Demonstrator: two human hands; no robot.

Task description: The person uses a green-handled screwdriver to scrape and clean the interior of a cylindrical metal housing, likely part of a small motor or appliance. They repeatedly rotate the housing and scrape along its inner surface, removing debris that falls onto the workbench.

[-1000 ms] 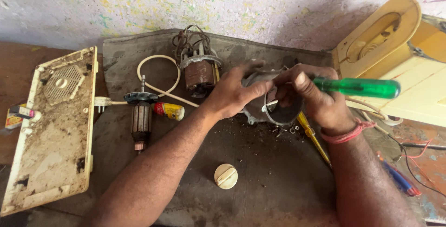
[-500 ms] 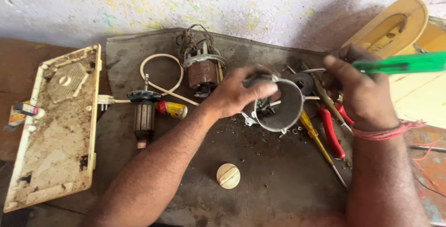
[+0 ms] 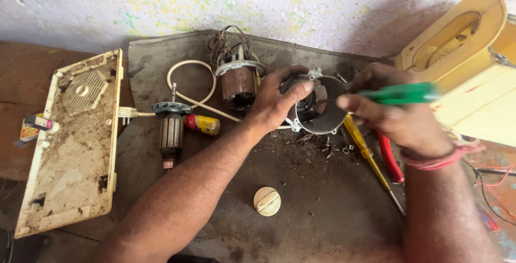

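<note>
Scanning from the biggest piece down, I noted the grey mat (image 3: 322, 225) that carried everything, then the dirty cream base panel (image 3: 70, 144) off its left edge, and the yellow appliance body (image 3: 473, 64) at the far right corner. Near the middle of the far edge sat the round metal motor housing (image 3: 321, 107), with my left hand (image 3: 277, 104) clamped over its rim. It looked rigid, fairly heavy and probably greasy (so the rim seemed the safest hold). My right hand (image 3: 392, 115) was closed around a green-handled screwdriver (image 3: 400, 93), tip aimed into the housing. Smallest was the cream knob (image 3: 267, 201), near the front edge.
</note>
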